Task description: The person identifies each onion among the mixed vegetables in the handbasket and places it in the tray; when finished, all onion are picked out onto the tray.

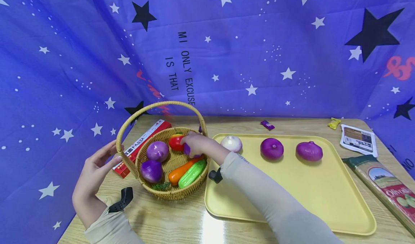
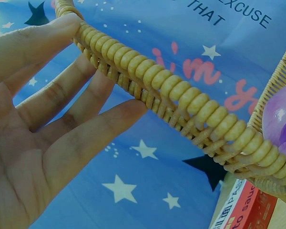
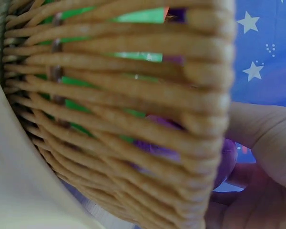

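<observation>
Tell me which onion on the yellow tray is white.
The leftmost onion, nearest the basket; the middle onion and rightmost onion are purple.

Over on the table point(image 1: 162, 218), the basket point(image 1: 175, 195) stands left of the tray point(image 1: 291, 193), a box point(image 1: 141, 143) behind its left side. A carrot point(image 1: 181, 172) lies in the basket, onions point(image 1: 272, 149) along the tray's back, a packet point(image 1: 386, 190) to its right.
</observation>
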A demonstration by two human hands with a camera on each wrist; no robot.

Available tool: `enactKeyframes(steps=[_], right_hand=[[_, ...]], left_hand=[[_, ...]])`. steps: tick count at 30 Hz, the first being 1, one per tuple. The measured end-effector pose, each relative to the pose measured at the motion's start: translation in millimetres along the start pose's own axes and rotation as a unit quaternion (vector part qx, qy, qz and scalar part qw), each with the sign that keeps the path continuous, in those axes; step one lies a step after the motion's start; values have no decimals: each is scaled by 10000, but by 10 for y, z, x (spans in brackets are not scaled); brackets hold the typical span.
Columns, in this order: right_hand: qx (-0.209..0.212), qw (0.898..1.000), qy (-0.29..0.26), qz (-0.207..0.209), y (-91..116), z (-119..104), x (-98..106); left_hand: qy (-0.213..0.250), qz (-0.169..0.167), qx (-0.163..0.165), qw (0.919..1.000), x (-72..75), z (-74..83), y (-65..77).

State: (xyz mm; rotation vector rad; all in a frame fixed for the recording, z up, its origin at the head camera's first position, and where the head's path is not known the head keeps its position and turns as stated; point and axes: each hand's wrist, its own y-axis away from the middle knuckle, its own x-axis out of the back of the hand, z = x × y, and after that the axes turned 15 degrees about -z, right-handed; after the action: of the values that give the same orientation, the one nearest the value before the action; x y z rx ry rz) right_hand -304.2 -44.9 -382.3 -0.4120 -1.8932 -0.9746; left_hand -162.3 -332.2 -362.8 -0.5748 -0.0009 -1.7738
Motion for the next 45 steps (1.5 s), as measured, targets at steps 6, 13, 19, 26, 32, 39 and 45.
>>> enactKeyframes(steps=[6,13,19,26,32,39,45], right_hand=[[189,9995,-208,144,82,-12,56],[723,9936,-683,533,204,19,150],[1170,9843,-842,1020,306,78,191],[1593,9718,-1179,1276,381,109,207],[1831,9628,-1461,1344,414,150,169],[2246,9556,-1334,1365,529,214,115],[2347,9493,-1672,1260,696,257,87]], left_hand=[[-9,-5,32,10000,0,16,9],[-37,1,42,10000,-4,19,7],[-59,-22,85,9999,-10,21,10],[-68,-52,98,9999,-9,32,19],[-77,-36,112,9999,-14,28,21],[-86,-4,44,10000,-12,22,8],[-24,-14,66,10000,-13,20,16]])
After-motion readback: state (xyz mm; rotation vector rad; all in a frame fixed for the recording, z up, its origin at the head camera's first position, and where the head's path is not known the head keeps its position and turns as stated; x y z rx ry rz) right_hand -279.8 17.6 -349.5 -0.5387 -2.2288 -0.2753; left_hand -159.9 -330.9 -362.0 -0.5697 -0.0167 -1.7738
